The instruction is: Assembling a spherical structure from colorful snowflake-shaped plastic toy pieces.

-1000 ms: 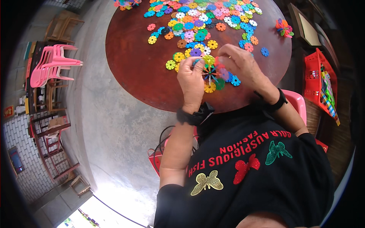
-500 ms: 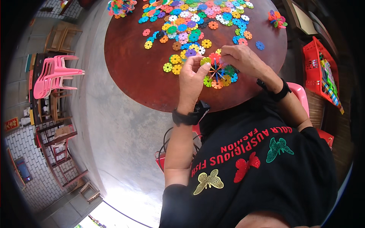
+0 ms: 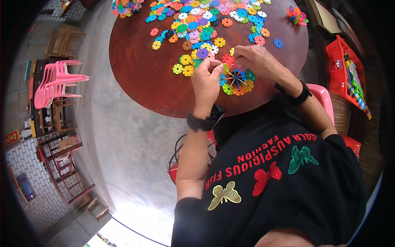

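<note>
Between my hands, near the table's front edge, is a wheel-shaped build of interlocking slotted discs (image 3: 249, 85), with discs in several colours round a spoked middle. My left hand (image 3: 205, 84) is closed, pinching a yellow-green slotted disc (image 3: 226, 68) between thumb and forefinger at the build's left side. My right hand (image 3: 260, 61) reaches over the build's far side, its fingertips pinched together close to a red disc (image 3: 228, 60). What those fingertips hold is hidden. Both wrists wear black bands.
Many loose coloured slotted discs (image 3: 193, 25) spread over the far half of the round brown table (image 3: 140, 78). Finished disc clusters stand at the far left (image 3: 126, 5) and far right (image 3: 297, 15). A red basket (image 3: 337, 61) is at the right; pink chairs (image 3: 61, 82) stand left.
The build has tilted and turned slightly between my hands. My right hand has shifted a little left and away from me. My left hand keeps its pinch on the yellow-green disc.
</note>
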{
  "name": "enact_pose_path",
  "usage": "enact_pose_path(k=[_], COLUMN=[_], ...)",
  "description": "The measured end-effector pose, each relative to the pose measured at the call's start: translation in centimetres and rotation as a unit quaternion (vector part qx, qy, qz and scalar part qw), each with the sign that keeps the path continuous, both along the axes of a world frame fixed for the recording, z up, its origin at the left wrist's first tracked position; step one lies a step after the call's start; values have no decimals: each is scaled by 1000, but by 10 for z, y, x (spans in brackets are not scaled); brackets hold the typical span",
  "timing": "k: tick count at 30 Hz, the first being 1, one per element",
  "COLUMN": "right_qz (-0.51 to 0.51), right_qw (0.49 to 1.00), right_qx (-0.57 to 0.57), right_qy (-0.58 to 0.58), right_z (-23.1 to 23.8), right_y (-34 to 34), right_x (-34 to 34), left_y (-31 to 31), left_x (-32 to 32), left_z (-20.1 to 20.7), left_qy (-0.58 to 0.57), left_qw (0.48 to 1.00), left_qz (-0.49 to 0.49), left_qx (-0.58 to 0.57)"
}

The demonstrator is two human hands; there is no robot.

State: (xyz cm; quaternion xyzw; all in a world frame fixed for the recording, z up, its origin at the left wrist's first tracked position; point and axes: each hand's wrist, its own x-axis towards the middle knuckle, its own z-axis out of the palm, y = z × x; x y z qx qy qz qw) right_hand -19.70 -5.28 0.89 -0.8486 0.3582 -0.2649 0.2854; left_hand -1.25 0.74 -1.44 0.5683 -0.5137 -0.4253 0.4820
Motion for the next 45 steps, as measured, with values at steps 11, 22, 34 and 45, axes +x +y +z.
enact_pose_path(k=[11,22,34,45], right_qz=[-50,101,106,85], right_qw=[988,987,980,986], right_qx=[108,15,-2,-10], right_qy=[-98,124,168,145], right_z=[32,13,-10,-17], right_y=[-6,4,-8,-8], right_x=[4,-25,-36,-45], left_y=[2,-8,-7,1], left_x=[-7,40,35,8], left_z=[11,12,12,15], left_qy=[625,631,592,547], left_qw=[757,774,804,832], left_qz=[-94,-26,-49,-35], left_qx=[162,46,32,83])
